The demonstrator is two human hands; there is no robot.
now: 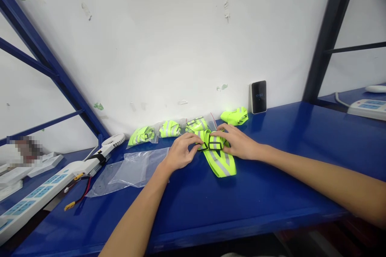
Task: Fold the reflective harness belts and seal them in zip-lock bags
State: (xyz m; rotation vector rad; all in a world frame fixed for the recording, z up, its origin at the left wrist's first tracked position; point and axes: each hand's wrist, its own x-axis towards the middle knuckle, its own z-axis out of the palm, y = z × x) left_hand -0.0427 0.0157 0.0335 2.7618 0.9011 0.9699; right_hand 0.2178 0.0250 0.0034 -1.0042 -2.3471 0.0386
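- Working at a blue steel bench, with a reflective yellow vest lying right under both hands, kept flat by their weight
- Clear plastic bag spread just beside the left hand
- Bagged vests lined up beyond the hands
- Hands together now, left and right hand clamped on the vest's black straps, apparently holding the fold in place

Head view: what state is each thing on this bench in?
neon reflective vest, partly folded, lying on the blue bench
left hand, curled on the vest
right hand, pressed on the vest
far-left vest, folded, inside a clear bag
far-right vest, bunched by the wall, seemingly unbagged
clear plastic bag, lying flat
black device, upright, screen lit
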